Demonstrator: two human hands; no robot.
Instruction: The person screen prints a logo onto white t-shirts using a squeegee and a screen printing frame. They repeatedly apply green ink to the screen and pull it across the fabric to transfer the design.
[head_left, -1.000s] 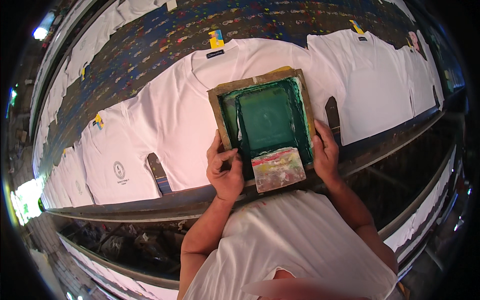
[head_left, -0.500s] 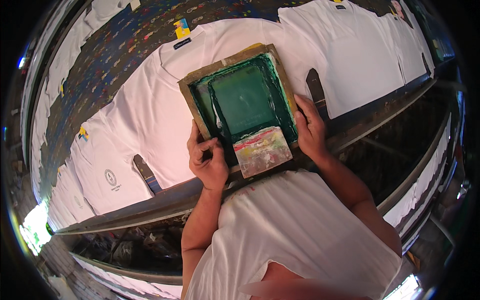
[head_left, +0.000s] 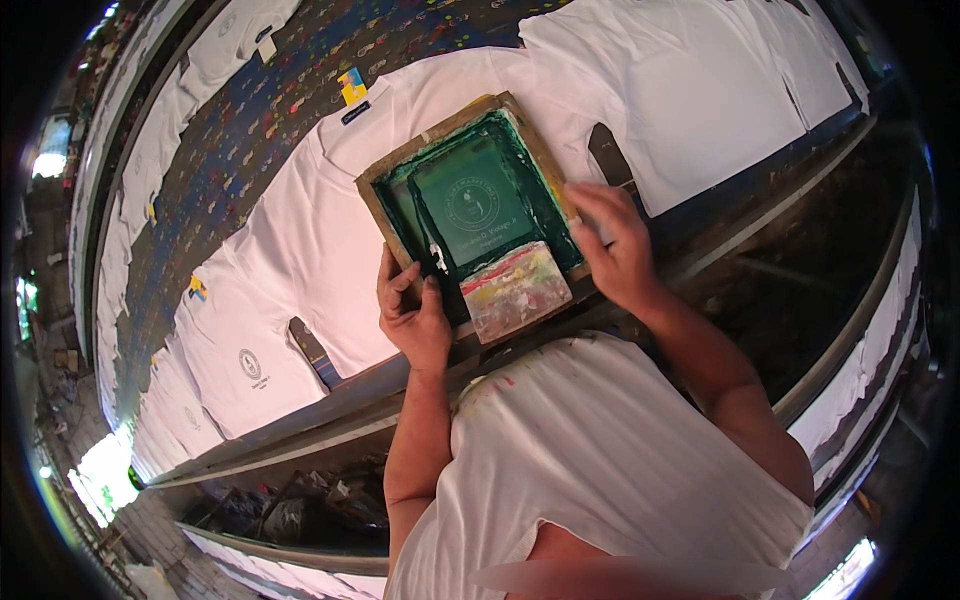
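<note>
A wooden-framed printing screen (head_left: 487, 107) lies tilted over the front of a white T-shirt (head_left: 325, 250). Its green mesh (head_left: 440, 200) bears a pale round emblem with lines of lettering below. A paint-smeared squeegee (head_left: 515, 295) rests on the near side of the screen, its lower end over the frame edge. My left hand (head_left: 415, 318) grips the frame's near left corner, thumb and fingers bent. Along the right edge, my right hand (head_left: 620, 250) has its fingers stretched out and thumb apart, the fingertips at the wood and slightly blurred.
More white T-shirts lie along the long table, one on the right (head_left: 690, 100) and a printed shirt (head_left: 250, 345) on the left. The bare table surface (head_left: 300, 90) is speckled with paint. A rail (head_left: 740, 225) runs along the near edge, with dark space below.
My right hand's fingers have loosened from the frame and straightened. The emblem on the mesh now shows clearly. The view has shifted a little; my left hand keeps its grip.
</note>
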